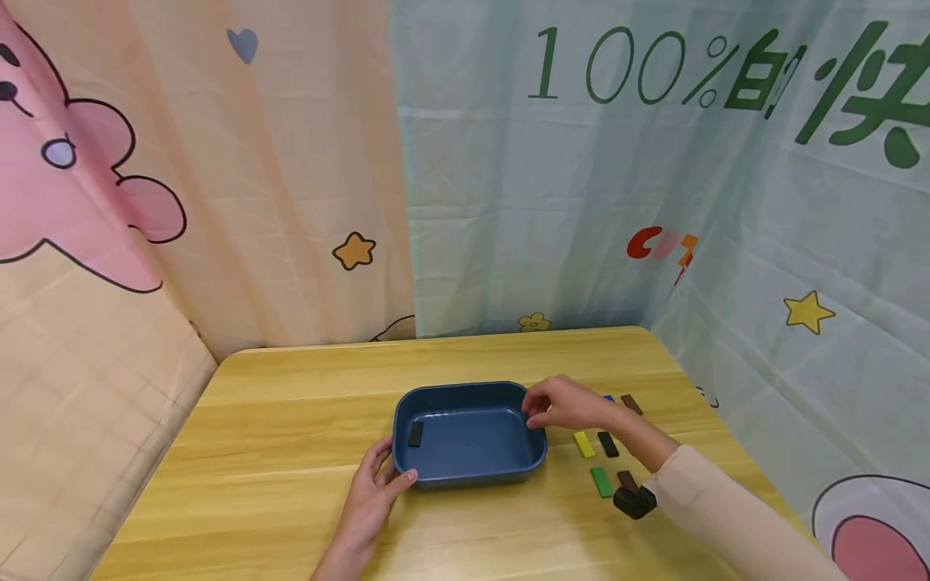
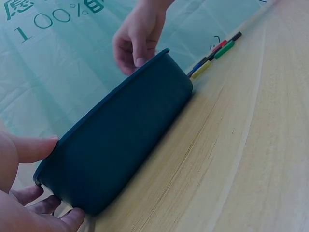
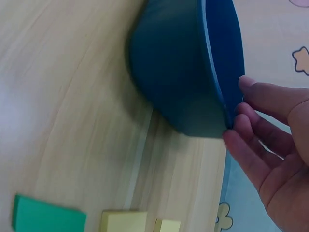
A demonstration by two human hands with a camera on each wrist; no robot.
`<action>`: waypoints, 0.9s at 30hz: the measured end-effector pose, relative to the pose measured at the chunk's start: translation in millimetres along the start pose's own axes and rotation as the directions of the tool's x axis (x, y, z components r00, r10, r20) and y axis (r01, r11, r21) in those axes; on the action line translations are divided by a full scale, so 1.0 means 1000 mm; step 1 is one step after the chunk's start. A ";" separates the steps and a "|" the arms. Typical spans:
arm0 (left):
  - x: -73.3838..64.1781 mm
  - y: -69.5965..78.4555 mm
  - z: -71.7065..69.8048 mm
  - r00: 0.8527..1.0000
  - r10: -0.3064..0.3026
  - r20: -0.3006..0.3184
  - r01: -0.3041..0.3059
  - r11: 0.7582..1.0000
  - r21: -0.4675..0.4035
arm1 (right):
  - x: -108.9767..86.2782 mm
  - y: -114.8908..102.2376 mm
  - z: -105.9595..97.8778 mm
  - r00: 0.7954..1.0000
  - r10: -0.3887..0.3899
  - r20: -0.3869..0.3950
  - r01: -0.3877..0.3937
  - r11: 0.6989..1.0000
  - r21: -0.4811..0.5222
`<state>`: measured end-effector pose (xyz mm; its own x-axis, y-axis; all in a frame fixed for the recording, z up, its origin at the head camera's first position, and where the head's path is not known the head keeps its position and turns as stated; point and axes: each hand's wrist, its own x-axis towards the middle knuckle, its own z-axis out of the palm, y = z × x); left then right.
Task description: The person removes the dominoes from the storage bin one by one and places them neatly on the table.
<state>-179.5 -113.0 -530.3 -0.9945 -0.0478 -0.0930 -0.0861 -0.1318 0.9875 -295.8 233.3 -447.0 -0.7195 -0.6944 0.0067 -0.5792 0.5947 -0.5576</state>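
A dark blue plastic basin stands on the wooden table, with one black block lying inside near its left end. My left hand grips the basin's left front corner, thumb at the rim and the other fingers against the outer wall, as the left wrist view shows. At the opposite end, my right hand holds the right rim. In the right wrist view its thumb reaches the inner side while the fingertips lie along the outside; no block shows between them.
Right of the basin lie several small blocks: yellow, black, green, blue and brown. The right forearm passes over part of this group. A printed curtain hangs behind the table's far edge.
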 end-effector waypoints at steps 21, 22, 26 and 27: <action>0.004 0.000 0.001 0.999 -0.020 -0.026 0.020 1.000 0.008 | 0.065 -0.008 0.011 0.999 -0.025 0.046 0.029 0.995 -0.097; 0.004 0.000 0.001 0.999 -0.022 -0.030 0.023 1.000 0.011 | 0.069 -0.009 0.013 0.999 -0.024 0.048 0.028 0.995 -0.096; 0.004 -0.001 0.002 1.000 0.001 -0.020 -0.001 1.000 0.003 | 0.082 -0.012 0.022 0.998 -0.020 0.052 0.025 0.995 -0.093; 0.004 -0.001 0.002 1.000 0.008 -0.015 -0.008 1.000 0.000 | 0.086 -0.012 0.025 0.998 -0.020 0.053 0.025 0.995 -0.094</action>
<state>-183.7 -110.7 -531.2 -0.9942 -0.0637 -0.0867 -0.0778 -0.1314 0.9883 -341.0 156.7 -460.1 -0.6865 -0.7267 -0.0261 -0.6303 0.6125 -0.4771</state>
